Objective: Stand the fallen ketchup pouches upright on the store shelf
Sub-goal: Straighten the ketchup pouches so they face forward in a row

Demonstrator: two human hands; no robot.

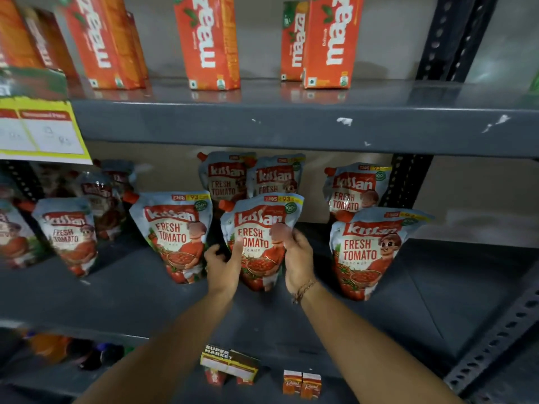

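Note:
Several grey and red ketchup pouches stand on the middle grey shelf point(131, 293). Both my hands hold the centre front pouch point(259, 228) upright. My left hand point(224, 263) grips its left lower side with the thumb on the front. My right hand point(297, 258) grips its right side, thumb pressed on the label. Another pouch point(175, 234) stands just left of it, and one point(370, 252) stands to the right. Two more pouches point(224, 179) stand behind the held one, and one point(354, 188) stands at the back right.
Orange juice cartons point(207, 42) line the upper shelf. A yellow price sign point(40, 129) hangs at the left. More pouches point(70, 234) stand at the far left. Small cartons point(302, 384) and a price tag sit on the lower shelf. A perforated black upright point(408, 182) stands at the right.

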